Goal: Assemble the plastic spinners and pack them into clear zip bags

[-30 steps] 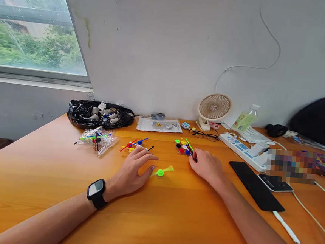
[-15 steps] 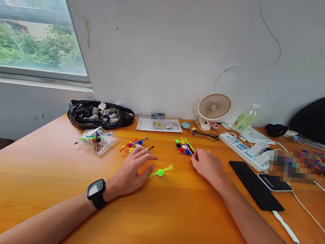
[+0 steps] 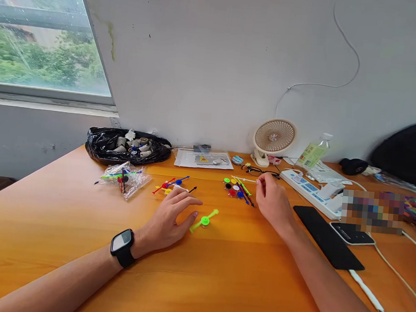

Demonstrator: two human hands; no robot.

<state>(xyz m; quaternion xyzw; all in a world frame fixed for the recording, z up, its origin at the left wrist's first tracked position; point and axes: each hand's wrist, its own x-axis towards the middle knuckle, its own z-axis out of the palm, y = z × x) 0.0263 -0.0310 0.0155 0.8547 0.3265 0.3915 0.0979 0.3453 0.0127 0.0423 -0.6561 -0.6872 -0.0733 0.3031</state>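
Note:
My right hand (image 3: 273, 200) pinches one end of a white arrow pointer (image 3: 247, 180), held level over a pile of loose parts. In that pile lie several round coloured bases (image 3: 233, 192) and several loose pointers (image 3: 245, 196), green, blue and black among them. Fingers apart and holding nothing, my left hand (image 3: 169, 216) hovers or rests low over the table. Just right of its thumb stands a green spinner (image 3: 205, 221), its pointer smeared by motion. Beyond the left fingers are several spinners (image 3: 169, 186) in red, blue, yellow and black, partly hidden by the hand.
A clear plastic bag of pointers (image 3: 127, 180) and a black bag (image 3: 95, 148) lie at the left. Along the back are a small fan (image 3: 273, 137), glasses (image 3: 255, 171) and a bottle (image 3: 314, 150). A power strip (image 3: 307, 191) and a black phone (image 3: 326, 237) stand at the right.
My right hand has drawn the white pointer from the pile and moved slightly up and right. The green spinner's pointer has turned. My left hand stays in place.

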